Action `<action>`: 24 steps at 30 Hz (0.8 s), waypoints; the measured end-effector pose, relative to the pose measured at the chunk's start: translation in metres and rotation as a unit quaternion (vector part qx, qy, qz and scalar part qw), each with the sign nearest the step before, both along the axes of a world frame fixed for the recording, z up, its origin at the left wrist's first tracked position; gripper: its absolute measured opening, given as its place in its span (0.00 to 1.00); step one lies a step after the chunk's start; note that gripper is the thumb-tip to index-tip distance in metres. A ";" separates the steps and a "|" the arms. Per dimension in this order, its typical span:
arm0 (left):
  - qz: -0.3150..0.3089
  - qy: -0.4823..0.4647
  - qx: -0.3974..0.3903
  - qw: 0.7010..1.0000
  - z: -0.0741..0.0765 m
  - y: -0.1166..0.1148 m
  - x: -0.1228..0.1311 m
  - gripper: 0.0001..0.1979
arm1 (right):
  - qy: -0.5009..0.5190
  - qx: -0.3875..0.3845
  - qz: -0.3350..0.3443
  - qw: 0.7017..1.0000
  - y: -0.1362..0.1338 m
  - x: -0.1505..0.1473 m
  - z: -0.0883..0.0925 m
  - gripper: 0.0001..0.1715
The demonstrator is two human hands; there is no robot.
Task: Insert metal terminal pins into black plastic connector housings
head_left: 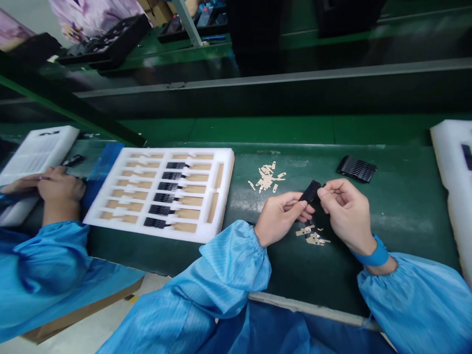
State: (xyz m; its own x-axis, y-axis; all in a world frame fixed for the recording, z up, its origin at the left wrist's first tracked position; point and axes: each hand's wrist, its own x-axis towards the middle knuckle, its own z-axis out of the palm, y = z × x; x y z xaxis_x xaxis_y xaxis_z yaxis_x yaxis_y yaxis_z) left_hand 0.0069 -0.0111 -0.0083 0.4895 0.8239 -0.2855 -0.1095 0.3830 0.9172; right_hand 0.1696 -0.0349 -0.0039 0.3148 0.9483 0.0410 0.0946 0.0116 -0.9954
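Note:
My left hand [280, 215] and my right hand [345, 212] meet over the green bench and both pinch a small black plastic part [310, 191] between their fingertips. Just below the hands lies a little heap of tan metal clips [312, 237]. A larger scatter of the same tan clips [266, 178] lies farther back on the bench. A white foam tray [221, 196] to the left holds several black parts [164, 197] in its slots.
A black ribbed part [356, 168] lies at the back right. White foam blocks stand at the right edge [453, 167] and far left [37, 152]. A co-worker's hand [59, 189] in a blue sleeve rests at the left. A raised rail [258, 81] runs behind.

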 end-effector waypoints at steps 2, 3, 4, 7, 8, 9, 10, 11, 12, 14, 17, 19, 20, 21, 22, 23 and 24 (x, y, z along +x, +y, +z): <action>-0.005 0.004 0.004 1.000 0.001 0.000 0.000 0.20 | -0.003 0.008 -0.005 1.000 0.000 0.000 -0.001 0.10; -0.008 0.005 0.006 1.000 0.001 0.001 0.000 0.20 | -0.003 0.009 -0.008 1.000 0.000 0.000 -0.001 0.10; -0.011 0.006 0.010 1.000 0.001 0.001 -0.001 0.20 | -0.003 0.007 -0.009 1.000 0.000 0.000 -0.001 0.10; -0.023 0.004 0.018 1.000 0.000 0.002 -0.002 0.21 | -0.002 -0.004 -0.002 1.000 0.000 0.001 0.000 0.10; -0.026 0.003 0.019 0.999 -0.001 0.002 -0.002 0.21 | -0.001 -0.006 0.002 1.000 0.000 0.002 0.000 0.10; -0.029 0.001 0.020 0.999 -0.001 0.002 -0.003 0.21 | 0.001 -0.008 0.007 1.000 0.001 0.003 0.000 0.10; -0.032 -0.002 0.019 0.999 -0.001 0.003 -0.003 0.21 | 0.007 -0.009 0.012 1.000 0.001 0.004 -0.001 0.11; -0.034 -0.006 0.018 0.999 -0.001 0.003 -0.004 0.22 | 0.017 -0.011 0.017 1.000 0.002 0.006 -0.002 0.11; -0.035 -0.012 0.014 0.999 0.000 0.003 -0.004 0.22 | 0.030 -0.013 0.023 0.999 0.002 0.007 -0.003 0.12; -0.040 -0.025 0.003 0.999 0.003 0.004 -0.005 0.23 | 0.069 -0.015 0.040 0.997 0.003 0.008 -0.007 0.13; -0.059 -0.049 -0.033 0.997 0.008 0.006 -0.008 0.22 | 0.135 -0.023 0.083 0.987 0.003 0.010 -0.011 0.14; -0.080 -0.072 -0.076 0.991 0.010 0.007 -0.011 0.20 | 0.172 -0.034 0.126 0.976 0.002 0.010 -0.010 0.15; -0.092 -0.085 -0.100 0.987 0.010 0.008 -0.013 0.19 | 0.187 -0.039 0.146 0.971 0.002 0.010 -0.009 0.15; -0.104 -0.097 -0.124 0.982 0.010 0.008 -0.014 0.18 | 0.199 -0.042 0.162 0.965 0.002 0.009 -0.007 0.14; -0.113 -0.106 -0.145 0.977 0.010 0.009 -0.015 0.18 | 0.209 -0.043 0.173 0.962 0.001 0.009 -0.006 0.14; -0.118 -0.111 -0.161 0.974 0.009 0.010 -0.016 0.19 | 0.216 -0.041 0.177 0.959 0.001 0.008 -0.005 0.14; -0.120 -0.114 -0.173 0.971 0.009 0.010 -0.017 0.19 | 0.219 -0.037 0.177 0.959 0.000 0.007 -0.004 0.14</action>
State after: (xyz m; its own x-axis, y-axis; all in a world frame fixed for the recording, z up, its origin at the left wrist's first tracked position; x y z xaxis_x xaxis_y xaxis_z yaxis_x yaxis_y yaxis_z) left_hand -0.0100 -0.0011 0.0006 0.7379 0.5531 -0.3869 -0.1640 0.7029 0.6921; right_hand 0.1767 -0.0349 -0.0075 -0.0554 0.9940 -0.0942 -0.3303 -0.1073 -0.9378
